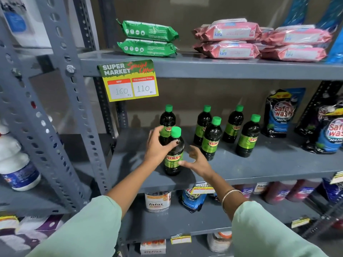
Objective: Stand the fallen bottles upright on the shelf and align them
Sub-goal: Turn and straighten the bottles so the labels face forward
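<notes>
Several dark bottles with green caps and green "SUNNY" labels stand upright on the grey middle shelf [259, 164]. My left hand [157, 147] wraps its fingers around the front-left bottle [174, 162], which stands near the shelf's front edge. Right behind it stands another bottle [167, 120], partly hidden by my fingers. My right hand [196, 160] is beside the held bottle's lower right, fingers spread, thumb touching or nearly touching its label. Further right, the other bottles stand in two loose rows, among them one at the front middle [211, 140] and one at the right [247, 140].
Safewash pouches [280, 115] stand at the shelf's right end. A yellow price tag [130, 82] hangs from the upper shelf, which carries green [148, 38] and pink wipe packs [228, 39]. A perforated grey upright [74, 117] rises on the left. Tubs and bottles fill the lower shelves.
</notes>
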`<state>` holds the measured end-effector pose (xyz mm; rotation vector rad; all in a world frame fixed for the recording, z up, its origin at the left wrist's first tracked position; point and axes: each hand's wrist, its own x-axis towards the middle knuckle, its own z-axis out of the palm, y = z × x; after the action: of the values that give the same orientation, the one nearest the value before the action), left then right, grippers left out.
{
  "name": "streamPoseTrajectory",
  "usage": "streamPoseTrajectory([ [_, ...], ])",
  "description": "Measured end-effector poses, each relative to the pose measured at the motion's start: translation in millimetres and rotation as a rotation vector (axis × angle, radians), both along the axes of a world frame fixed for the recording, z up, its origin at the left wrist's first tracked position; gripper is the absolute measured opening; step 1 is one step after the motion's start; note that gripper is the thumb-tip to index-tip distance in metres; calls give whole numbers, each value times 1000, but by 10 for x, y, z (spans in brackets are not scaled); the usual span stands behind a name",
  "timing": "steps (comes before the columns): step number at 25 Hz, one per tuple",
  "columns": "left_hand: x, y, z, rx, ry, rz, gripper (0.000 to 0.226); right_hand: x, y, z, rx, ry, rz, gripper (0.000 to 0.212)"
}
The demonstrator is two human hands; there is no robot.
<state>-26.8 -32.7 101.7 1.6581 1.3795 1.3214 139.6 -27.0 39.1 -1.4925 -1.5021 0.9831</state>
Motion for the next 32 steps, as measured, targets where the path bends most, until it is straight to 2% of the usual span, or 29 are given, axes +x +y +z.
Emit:
streamPoseTrajectory([
  [3, 217, -113, 142, 398, 153, 152, 55, 299, -40, 15, 118, 94, -246, 48],
  [4, 326, -137, 179, 485, 214, 130, 53, 405, -26, 22, 165, 111, -328, 38],
  [6, 590, -145, 229, 555, 274, 25, 48, 627, 35, 49, 221, 71, -437, 35],
  [9, 973, 3, 257, 405, 214, -110, 43, 926, 199, 76, 171, -40, -437, 56],
  [13, 1381, 433, 271, 14, 189, -67, 64, 1189, 501, 13, 31, -83, -228, 86],
  [15, 1539, 585, 242, -148, 202, -81, 67, 1248, 655, -4, 0, -56, -126, 85],
  [17, 1658, 666, 170, -236, 144, -69, 58, 1259, 747, 10, 15, -59, -63, 73],
  [19, 1734, 690, 94, -248, 64, 1, 50, 1282, 776, 23, 38, -61, -25, 62],
  [21, 1758, 651, 54, -238, 62, 32, 48, 1329, 724, 24, 46, -40, 17, 58],
  [26, 1752, 406, 22, -251, 125, 13, 48, 1443, 423, 40, 33, -6, 100, 57],
  [32, 1774, 159, 5, -230, 156, -19, 43, 1486, 127, 56, -10, 22, 99, 56],
])
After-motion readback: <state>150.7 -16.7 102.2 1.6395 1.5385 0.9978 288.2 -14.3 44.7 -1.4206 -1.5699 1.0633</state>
